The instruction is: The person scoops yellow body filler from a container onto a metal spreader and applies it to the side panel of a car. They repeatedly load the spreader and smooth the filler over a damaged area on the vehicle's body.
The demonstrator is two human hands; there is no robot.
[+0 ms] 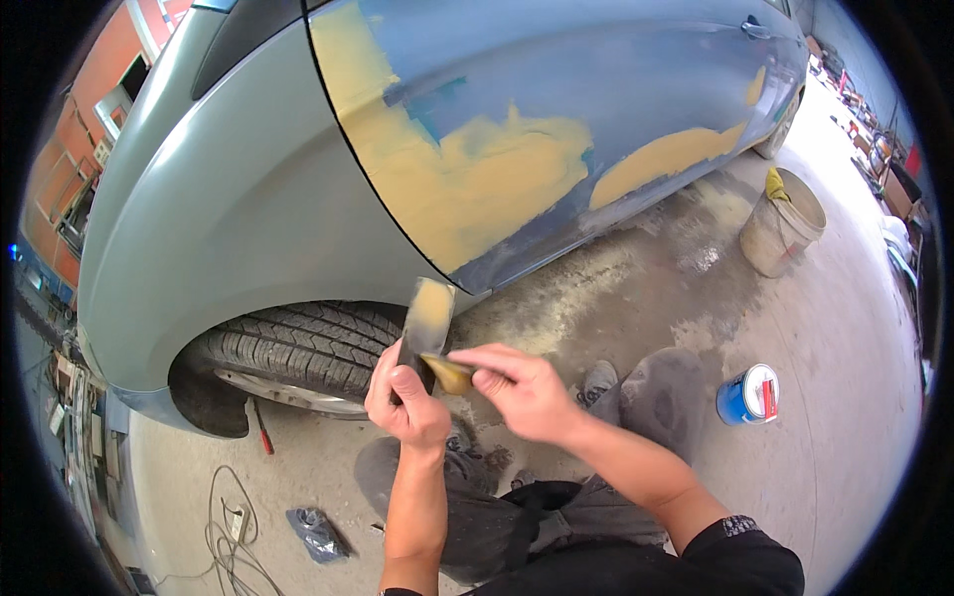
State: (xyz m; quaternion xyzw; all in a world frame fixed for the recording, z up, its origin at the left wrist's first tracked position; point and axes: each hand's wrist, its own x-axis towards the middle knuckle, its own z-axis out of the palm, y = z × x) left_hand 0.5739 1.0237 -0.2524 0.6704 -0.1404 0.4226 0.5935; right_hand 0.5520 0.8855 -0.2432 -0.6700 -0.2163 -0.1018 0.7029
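The left hand [407, 407] clasps the lower part of a blade [428, 320], whose putty-smeared end rises beyond the fingers. The right hand [529, 393] pinches a scraper [452, 375], its putty-coated part left of the fingertips, beside the blade.

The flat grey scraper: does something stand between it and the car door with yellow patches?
Nothing visible stands between the flat grey scraper and the blue-grey, yellow-patched door; the scraper's tip appears near the door's lower corner, though depth is unclear.
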